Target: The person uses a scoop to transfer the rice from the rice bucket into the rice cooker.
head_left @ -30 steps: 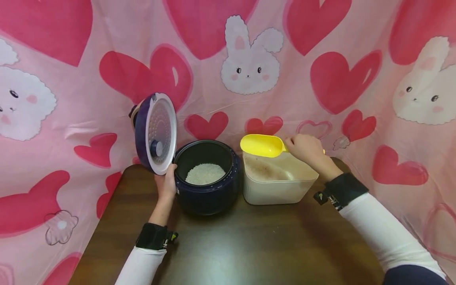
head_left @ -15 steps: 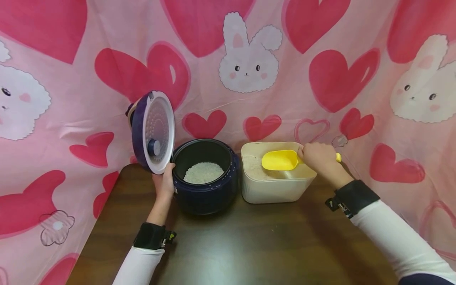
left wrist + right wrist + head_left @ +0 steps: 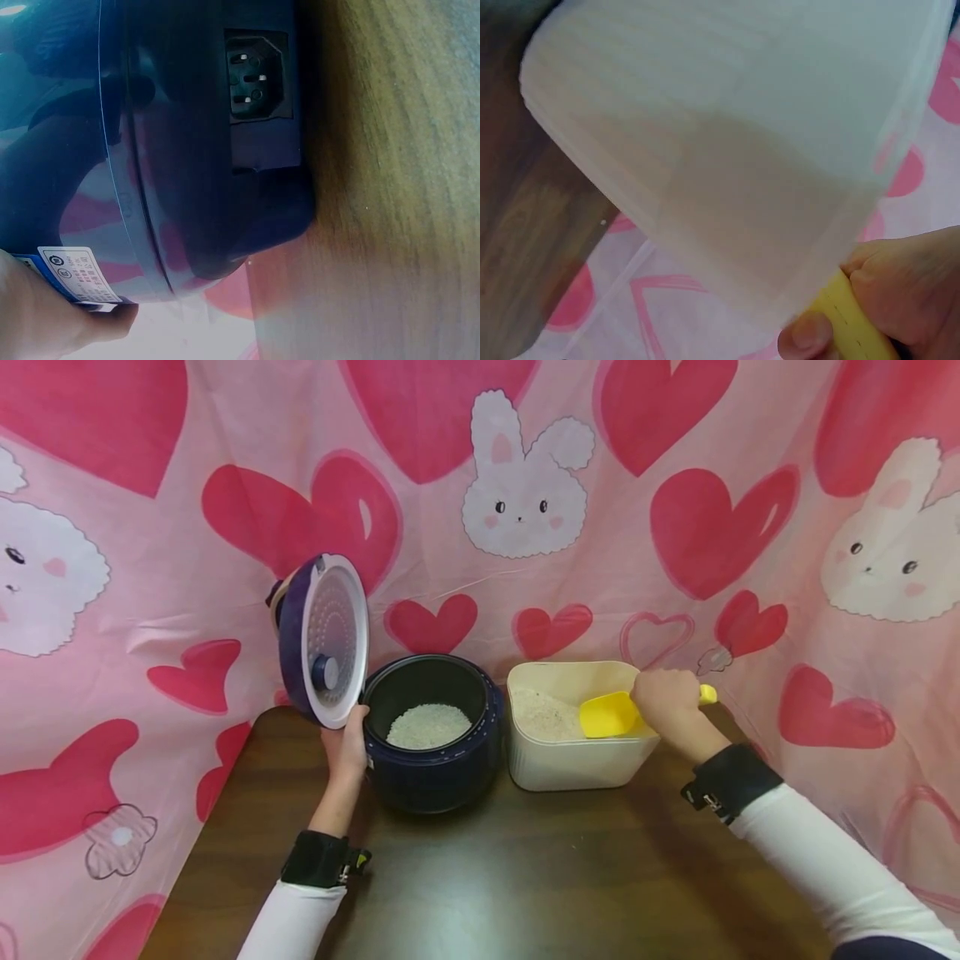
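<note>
My left hand is at the lower edge of the rice cooker's raised lid, thumb showing by the rim and other fingers mostly hidden. That lid stands tilted up on the left, its pale inner face toward the cooker. White rice lies in the dark pot of the navy rice cooker. With my right hand I grip the handle of a yellow scoop; its bowl is down in the cream bin, among pale grains. In the right wrist view, fingers wrap the yellow handle beside the bin's wall.
Cooker and bin stand side by side near the back of the brown wooden table. A pink cloth with hearts and rabbits hangs close behind. The left wrist view shows a power socket and a label on the cooker.
The scoop has come down from above the bin's left part, moved right and sunk into the grains, its bowl now partly tilted. My left hand and the lid have stayed put.
</note>
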A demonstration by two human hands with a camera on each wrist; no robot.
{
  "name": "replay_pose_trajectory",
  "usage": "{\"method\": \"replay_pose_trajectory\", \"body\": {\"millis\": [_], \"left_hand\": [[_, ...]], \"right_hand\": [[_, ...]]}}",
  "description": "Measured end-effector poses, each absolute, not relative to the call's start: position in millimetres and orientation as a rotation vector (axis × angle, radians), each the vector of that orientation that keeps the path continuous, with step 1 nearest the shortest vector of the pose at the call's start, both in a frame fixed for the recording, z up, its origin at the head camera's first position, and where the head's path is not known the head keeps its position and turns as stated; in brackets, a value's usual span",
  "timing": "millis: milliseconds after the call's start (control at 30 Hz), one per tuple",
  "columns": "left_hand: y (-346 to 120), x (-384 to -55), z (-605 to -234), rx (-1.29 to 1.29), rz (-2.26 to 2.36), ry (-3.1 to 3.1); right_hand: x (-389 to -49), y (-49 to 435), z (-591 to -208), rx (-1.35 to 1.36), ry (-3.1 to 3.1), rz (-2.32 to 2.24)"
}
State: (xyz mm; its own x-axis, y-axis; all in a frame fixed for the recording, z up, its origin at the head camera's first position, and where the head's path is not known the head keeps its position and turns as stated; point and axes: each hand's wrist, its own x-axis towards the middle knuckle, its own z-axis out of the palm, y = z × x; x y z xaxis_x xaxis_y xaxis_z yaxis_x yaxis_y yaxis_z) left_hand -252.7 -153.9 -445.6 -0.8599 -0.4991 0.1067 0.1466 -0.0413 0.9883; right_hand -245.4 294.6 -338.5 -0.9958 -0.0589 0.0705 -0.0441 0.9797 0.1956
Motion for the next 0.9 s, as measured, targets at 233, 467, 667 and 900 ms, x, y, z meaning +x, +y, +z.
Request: {"method": "replay_pose_trajectory", "body": {"millis": [233,467,667,900], "left_hand": [[-152.8,-252.0,-445.7,0.391,-1.950,-1.812],[-152.2,-250.6,-446.1,0.401,-1.954,-1.814],[-149.8,-250.8,-447.1,0.406,-1.963,-1.818],[-151.0,-249.8,-446.0,0.405,-1.953,-1.816]], "right_hand": [[-249.1,296.0,-348.5,0.059,-3.082,-0.149],[-253.4,295.9,-353.7,-0.002,-3.164,0.028],[-254.6,289.8,-352.8,-0.092,-3.223,0.134],[-258.7,284.0,-353.7,0.013,-3.281,0.255]]}}
